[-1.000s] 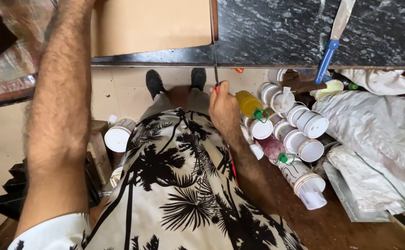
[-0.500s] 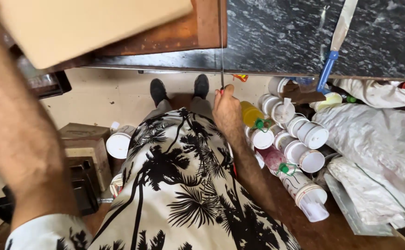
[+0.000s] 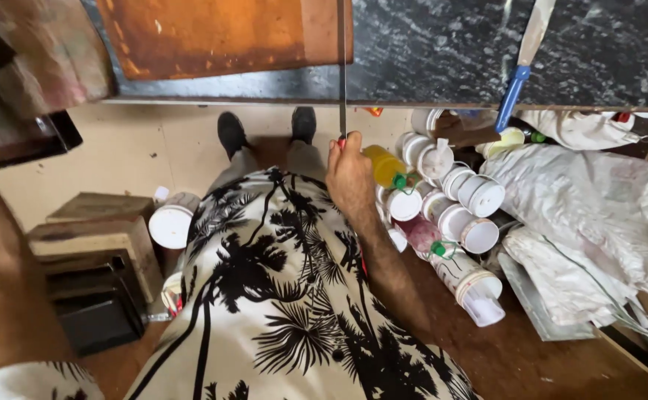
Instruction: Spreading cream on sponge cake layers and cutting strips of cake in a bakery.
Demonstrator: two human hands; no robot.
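The right hand (image 3: pixel 350 174), at the centre of the frame, is closed in a fist around the red handle of a screwdriver (image 3: pixel 341 67), whose thin metal shaft rises straight up to the top edge of the picture, crossing the dark marbled counter (image 3: pixel 427 52). Only a small bit of the red grip shows above the fist. The shaft runs just beside the right edge of an orange-brown wooden board (image 3: pixel 220 37) lying on the counter in the upper left.

Of the left arm only the forearm shows, along the left edge; the left hand is out of view, so its state cannot be told.

Just right of the right hand lies a heap of white-capped tubes (image 3: pixel 457 207), with a yellow bottle (image 3: pixel 383 164) touching them. Farther right is crumpled white plastic sheeting (image 3: pixel 590 215). A blue-handled putty knife (image 3: pixel 520 70) lies on the counter at upper right. Lower left, wooden blocks (image 3: pixel 101 230) stand beside a white-lidded can (image 3: pixel 170 226). The person wears a palm-print shirt (image 3: pixel 279 296) and black shoes (image 3: pixel 231 132).
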